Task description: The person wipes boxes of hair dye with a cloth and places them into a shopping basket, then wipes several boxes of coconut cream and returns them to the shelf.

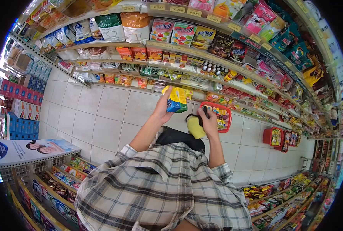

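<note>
My left hand (pixel 162 107) is closed around small yellow-and-blue boxes (pixel 176 101), held up in front of the lower shelves. In my right hand (pixel 209 122) is a yellow-green cloth (pixel 195 127) with black parts; it hangs down beside my leg, fingers closed on its black end. Just beyond that hand, a red plastic basket (pixel 229 120) filled with small colourful packets sits on the tiled floor, partly hidden by the hand.
Ahead, a long curved shelf unit (pixel 171 43) carries Nutrijell boxes (pixel 184 34), flour bags (pixel 135 27), bottles and sachets. More red baskets (pixel 273 137) stand on the floor at right. Behind me are snack racks (pixel 283 194). An advertising panel (pixel 36 149) tops the left rack.
</note>
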Motion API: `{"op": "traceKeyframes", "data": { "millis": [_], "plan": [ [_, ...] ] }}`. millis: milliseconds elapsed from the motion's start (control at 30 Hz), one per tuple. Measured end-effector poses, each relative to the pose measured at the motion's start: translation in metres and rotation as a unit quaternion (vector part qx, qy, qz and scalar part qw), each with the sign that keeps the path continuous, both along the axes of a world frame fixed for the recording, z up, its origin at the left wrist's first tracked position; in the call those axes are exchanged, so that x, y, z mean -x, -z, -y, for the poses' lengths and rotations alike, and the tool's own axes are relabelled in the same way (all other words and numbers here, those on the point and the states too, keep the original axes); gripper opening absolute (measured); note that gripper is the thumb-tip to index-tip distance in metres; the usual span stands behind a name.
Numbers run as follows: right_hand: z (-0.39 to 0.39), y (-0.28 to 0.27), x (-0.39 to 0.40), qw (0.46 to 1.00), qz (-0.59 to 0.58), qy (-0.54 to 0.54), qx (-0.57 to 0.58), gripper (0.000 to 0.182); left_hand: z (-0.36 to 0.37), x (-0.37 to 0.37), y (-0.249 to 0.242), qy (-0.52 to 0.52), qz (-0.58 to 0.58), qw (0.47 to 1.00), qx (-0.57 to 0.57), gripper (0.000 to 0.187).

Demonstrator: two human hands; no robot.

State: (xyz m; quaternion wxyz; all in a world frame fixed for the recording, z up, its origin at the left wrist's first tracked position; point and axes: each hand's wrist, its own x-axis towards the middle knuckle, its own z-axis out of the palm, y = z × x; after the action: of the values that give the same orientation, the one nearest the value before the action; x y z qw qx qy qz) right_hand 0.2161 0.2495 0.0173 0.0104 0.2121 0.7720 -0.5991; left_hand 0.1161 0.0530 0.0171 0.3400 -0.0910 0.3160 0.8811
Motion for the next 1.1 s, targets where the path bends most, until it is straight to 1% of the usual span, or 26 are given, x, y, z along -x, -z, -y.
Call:
{"op": "traceKeyframes", "data": {
  "millis": [33,67,100,133,167,200,233,333,367,433,467,567,600,700,733,833,867,933,967,1000,1033,1067,1100],
  "plan": [
    [0.005,-0.011,0.002,0.993,0.021,-0.02,0.116,0.031,-0.004,0.003,0.003,0.01,-0.017,1.0,-0.001,0.058],
    [0.009,-0.025,0.004,0.971,0.041,-0.039,0.232,0.032,-0.007,0.004,0.005,0.021,-0.034,0.999,-0.002,0.055],
    [0.011,-0.032,0.006,0.935,0.059,-0.057,0.344,0.034,-0.009,0.002,0.001,0.03,-0.058,0.998,0.002,0.054],
    [0.007,-0.02,0.009,0.937,0.057,-0.094,0.333,0.039,-0.011,0.0,-0.007,0.038,-0.083,0.996,0.007,0.052],
    [0.008,-0.019,0.01,0.928,0.063,-0.085,0.357,0.039,-0.014,0.001,-0.012,0.046,-0.109,0.993,0.01,0.051],
    [0.013,-0.025,0.012,0.919,0.069,-0.077,0.382,0.039,-0.017,0.0,-0.011,0.023,-0.089,0.996,0.018,0.039],
    [0.017,-0.028,0.013,0.908,0.075,-0.068,0.406,0.039,-0.02,-0.001,-0.009,0.026,-0.09,0.995,0.032,0.039],
    [0.021,-0.028,0.015,0.931,0.076,-0.024,0.356,0.037,-0.023,0.003,-0.004,0.045,-0.109,0.989,0.09,0.039],
    [0.022,-0.029,0.015,0.937,0.073,-0.01,0.34,0.037,-0.026,0.003,-0.003,0.042,-0.148,0.981,0.121,0.039],
    [0.025,-0.027,0.016,0.96,0.087,-0.002,0.265,0.038,-0.033,0.001,-0.003,0.039,-0.223,0.957,0.183,0.04],
    [0.024,-0.026,0.016,0.969,0.093,0.003,0.227,0.039,-0.036,-0.001,-0.004,0.056,-0.28,0.931,0.228,0.042],
    [0.013,-0.009,0.018,0.957,0.068,0.023,0.281,0.041,-0.045,0.005,0.001,0.078,-0.226,0.945,0.223,0.043],
    [0.008,-0.012,0.018,0.958,0.071,0.018,0.276,0.042,-0.048,0.011,-0.001,0.082,-0.19,0.958,0.197,0.044],
    [-0.009,-0.002,0.019,0.976,-0.009,0.015,0.216,0.043,-0.056,0.022,-0.013,0.097,-0.145,0.971,0.165,0.041],
    [-0.017,-0.005,0.019,0.979,0.01,0.008,0.203,0.045,-0.065,0.028,0.004,0.068,-0.166,0.964,0.194,0.039],
    [-0.034,-0.013,0.022,0.965,0.044,0.025,0.256,0.043,-0.078,0.045,0.012,0.106,-0.288,0.905,0.296,0.04],
    [-0.041,-0.015,0.024,0.965,0.06,0.021,0.255,0.042,-0.085,0.05,0.018,0.095,-0.304,0.899,0.3,0.044],
    [-0.053,-0.017,0.032,0.963,0.091,0.012,0.253,0.04,-0.089,0.063,0.017,0.139,-0.337,0.861,0.355,0.038],
    [-0.058,-0.017,0.036,0.961,0.072,0.014,0.266,0.04,-0.089,0.071,0.016,0.16,-0.353,0.839,0.382,0.035],
    [-0.064,-0.013,0.041,0.959,0.053,0.015,0.279,0.039,-0.09,0.079,0.02,0.137,-0.359,0.836,0.392,0.038],
    [-0.069,-0.008,0.045,0.956,0.034,0.016,0.291,0.038,-0.088,0.089,0.023,0.135,-0.387,0.812,0.416,0.04],
    [-0.078,0.007,0.051,0.964,0.023,0.006,0.264,0.039,-0.086,0.101,0.025,0.133,-0.414,0.786,0.44,0.042],
    [-0.085,0.008,0.056,0.963,0.033,0.016,0.266,0.039,-0.083,0.113,0.029,0.13,-0.44,0.758,0.464,0.044]
  ]
}}
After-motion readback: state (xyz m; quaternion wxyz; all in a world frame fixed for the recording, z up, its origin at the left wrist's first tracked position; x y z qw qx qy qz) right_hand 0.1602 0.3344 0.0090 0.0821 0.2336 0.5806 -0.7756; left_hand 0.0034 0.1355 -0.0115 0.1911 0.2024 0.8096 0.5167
